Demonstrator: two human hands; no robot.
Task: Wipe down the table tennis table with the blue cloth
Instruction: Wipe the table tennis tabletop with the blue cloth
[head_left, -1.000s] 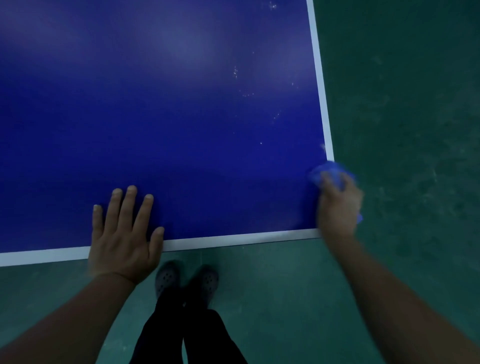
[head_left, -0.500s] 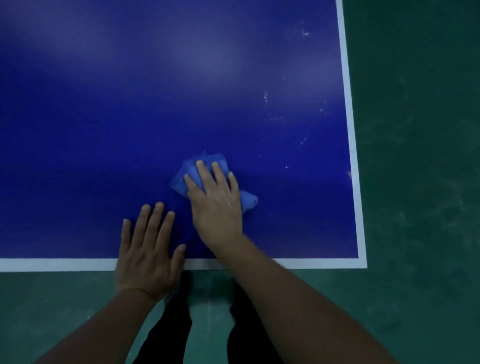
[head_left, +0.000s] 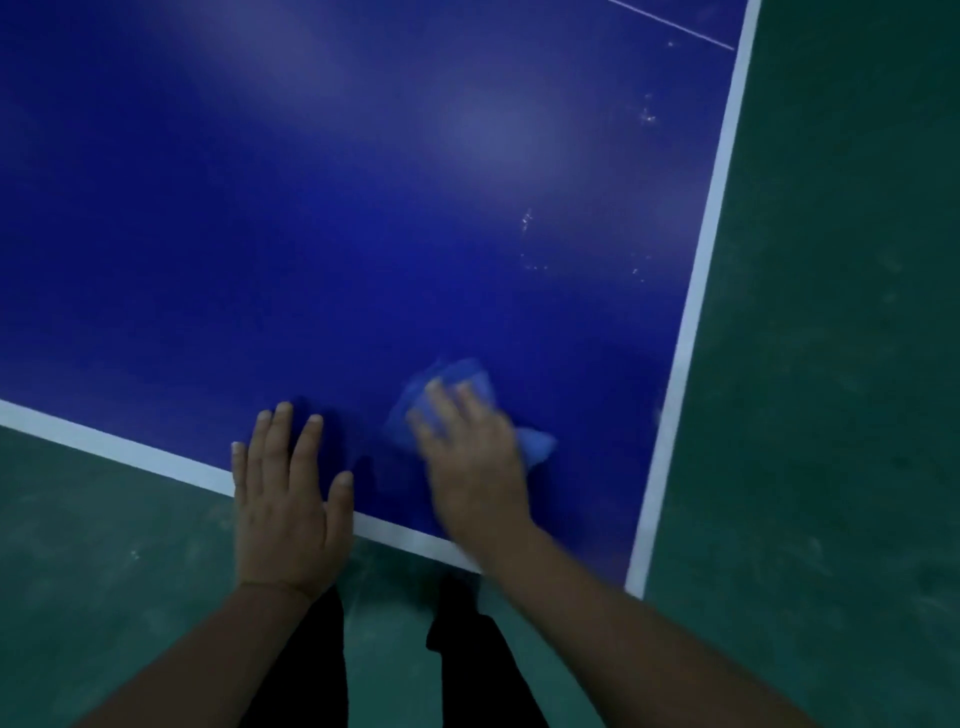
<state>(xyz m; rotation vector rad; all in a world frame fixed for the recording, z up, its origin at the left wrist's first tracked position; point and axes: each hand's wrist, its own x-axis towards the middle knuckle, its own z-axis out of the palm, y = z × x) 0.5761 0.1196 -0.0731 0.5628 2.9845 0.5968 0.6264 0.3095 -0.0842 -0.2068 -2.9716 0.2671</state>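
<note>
Legs: dark trousers (head_left: 467, 649) right at the near edge of the table; feet hidden in shadow.
Floor: green floor (head_left: 831, 364) on the near and right sides of the table.
Left hand: left hand (head_left: 283, 499) lies flat across the white end line, fingers straight and spread, holding nothing; probably a brace while the body leans in.
Right hand: right hand (head_left: 470, 457) presses flat on the cloth, fingers straight and slightly apart, no pinch; motion blur suggests a stroke under way.
Cloth: blue cloth (head_left: 457, 379) bunched under the right fingers, on the tabletop near the near-right corner, corners poking out beyond the fingertips and to the right.
Table: table tennis table (head_left: 311, 234), dark blue, white border.
Marks: pale specks (head_left: 527, 223) further in toward the right edge, seemingly not yet wiped.
Containers: none in view.
</note>
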